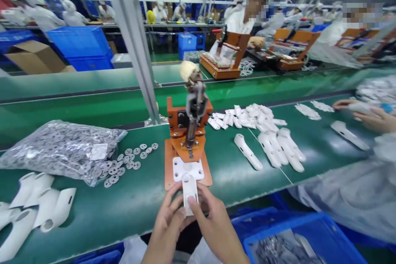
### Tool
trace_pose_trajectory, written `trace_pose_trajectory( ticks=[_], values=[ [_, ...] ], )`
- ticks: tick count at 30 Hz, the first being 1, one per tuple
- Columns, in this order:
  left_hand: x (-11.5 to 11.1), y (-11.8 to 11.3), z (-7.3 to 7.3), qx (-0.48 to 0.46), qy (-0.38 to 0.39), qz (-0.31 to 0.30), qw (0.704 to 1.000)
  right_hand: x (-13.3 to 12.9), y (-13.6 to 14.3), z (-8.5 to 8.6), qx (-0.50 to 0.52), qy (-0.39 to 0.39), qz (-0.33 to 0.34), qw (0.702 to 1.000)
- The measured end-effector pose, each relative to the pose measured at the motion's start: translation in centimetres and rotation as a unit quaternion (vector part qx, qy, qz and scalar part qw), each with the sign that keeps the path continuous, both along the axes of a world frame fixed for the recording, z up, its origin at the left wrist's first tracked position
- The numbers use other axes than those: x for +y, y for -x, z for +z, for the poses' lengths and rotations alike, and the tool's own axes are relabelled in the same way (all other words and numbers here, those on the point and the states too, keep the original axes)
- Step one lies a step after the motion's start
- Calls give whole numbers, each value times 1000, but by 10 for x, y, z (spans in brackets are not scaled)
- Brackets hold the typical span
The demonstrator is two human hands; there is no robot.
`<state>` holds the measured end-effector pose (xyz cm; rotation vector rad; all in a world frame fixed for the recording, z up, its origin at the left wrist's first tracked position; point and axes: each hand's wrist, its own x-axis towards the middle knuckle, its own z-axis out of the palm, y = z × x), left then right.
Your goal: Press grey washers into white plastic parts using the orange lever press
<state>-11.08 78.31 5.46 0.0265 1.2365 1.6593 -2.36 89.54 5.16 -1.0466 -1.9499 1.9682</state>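
Blue bin (335,235) at bottom right of the frame, grey bagged parts (278,249) inside. Bottom centre: left hand (168,220) and right hand (213,218) both pinch one white part (189,189), left from its left side, right with thumb on its face. The part is elongated, round hole near the far end, pointing at the press (171,156). Far end overlaps the near edge of the white plate (180,165) on the press base; can't tell if it's seated or just above.

Green tabletop (136,198) under it all. Lower left: cluster of curved white shells (62,206), some overlapping. Behind them, clear bag (62,148) full of grey discs, label on its right side; loose discs (136,165) scattered between bag and press. Press is orange, centre frame, dark lever arm upright with a pale knob (188,71) on top.

Right of press: one long white handle (247,152) on its own, a group of similar ones (284,148) beside it, heap of small white pieces (253,115) behind. Right edge: co-worker's hands (375,117) hold another white piece.

Beyond: orange fixtures (224,55) at upper right, blue crates (80,43) and open carton (35,55) upper left, people in white along the back.
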Motion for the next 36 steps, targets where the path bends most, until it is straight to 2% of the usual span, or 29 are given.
trace_pose_trajectory(
  ticks=[3,5,7,10,11,13,16,19,23,25,27,28,29,31,33,36],
  values=[
    [-7,7,-3,127,23,-30,991,-7,18,-8,-1,-34,34,999],
    [-16,28,-1,261,86,-53,960,-12,23,-16,-8,-47,46,998],
    [-26,58,1,405,178,-57,895,-19,25,-25,-18,-38,30,999],
    [-36,108,-2,579,329,-49,744,-27,21,-37,-31,-16,-10,999],
    [-37,122,-6,608,360,-50,706,-28,18,-40,-38,-20,-15,999],
    [-36,142,-14,637,394,-65,660,-27,10,-46,-56,-43,-22,997],
    [-31,153,-26,653,411,-91,629,-22,-2,-50,-83,-70,-43,993],
    [-31,154,-28,670,394,-116,618,-17,-13,-49,-96,-70,-63,991],
    [-27,151,-15,674,349,-139,636,-15,-23,-43,-90,-65,-47,993],
    [-18,141,-7,636,339,-135,680,-14,-26,-38,-95,-74,-64,991],
    [-2,124,-1,576,319,-118,743,-12,-30,-33,-105,-72,-98,987],
    [7,113,0,558,300,-105,767,-11,-32,-30,-110,-65,-106,986],
    [17,102,0,555,281,-92,777,-10,-34,-27,-114,-59,-113,985],
    [37,82,-6,588,254,-71,764,-7,-40,-23,-120,-49,-123,984],
    [54,66,-16,625,253,-53,736,-3,-46,-21,-123,-45,-132,983],
    [68,55,-33,652,261,-36,711,4,-54,-21,-131,-39,-136,981]
  ],
)
